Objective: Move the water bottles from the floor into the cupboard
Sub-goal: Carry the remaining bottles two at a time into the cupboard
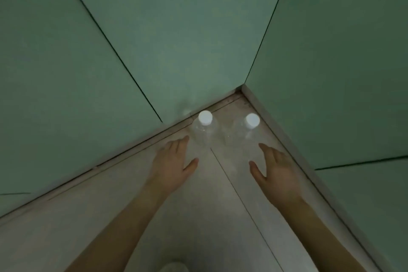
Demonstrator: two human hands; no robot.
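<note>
Two clear plastic water bottles with white caps stand upright on the pale floor in a corner of green cupboard doors. The left bottle (204,130) is close to the left doors' plinth; the right bottle (248,130) stands beside it. My left hand (174,161) is open, fingers spread, just below and left of the left bottle, not holding it. My right hand (276,170) is open too, just below and right of the right bottle. The green cupboard doors (176,40) are all closed.
Green door panels form a corner on the left, centre and right (342,73), with a pale plinth (287,139) along their base. The tiled floor (198,216) extends toward me. A pale rounded shape (174,267) shows at the bottom edge.
</note>
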